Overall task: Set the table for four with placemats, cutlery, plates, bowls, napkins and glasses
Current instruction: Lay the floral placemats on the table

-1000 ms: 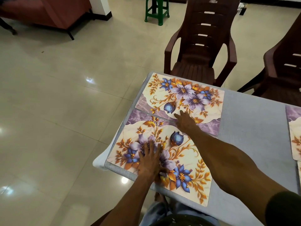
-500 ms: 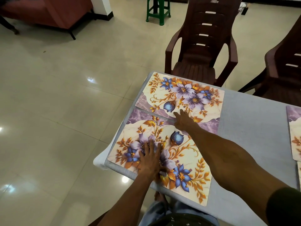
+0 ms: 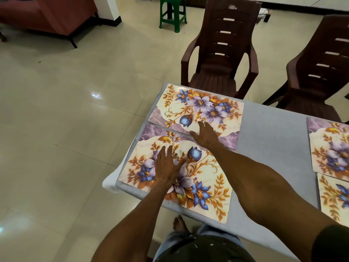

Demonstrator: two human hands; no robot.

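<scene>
Two floral placemats lie side by side at the left end of the grey table [image 3: 268, 133]. On the near placemat [image 3: 207, 184] my left hand [image 3: 167, 167] rests flat with straight fingers. My right hand [image 3: 204, 136] lies flat with spread fingers across the seam between the near placemat and the far placemat [image 3: 198, 108]. Both hands hold nothing. Two more floral placemats show at the right edge, one farther [image 3: 330, 148] and one nearer [image 3: 336, 197], both cut off by the frame.
Two dark brown plastic chairs stand at the table's far side, one [image 3: 222, 52] behind the far placemat and one [image 3: 319, 72] to the right. A green stool [image 3: 172, 14] stands on the tiled floor beyond. The table's left edge drops to the floor.
Both hands have slid a little farther across the mats: the left up the near mat, the right onto the far mat's edge. The mats look unmoved.
</scene>
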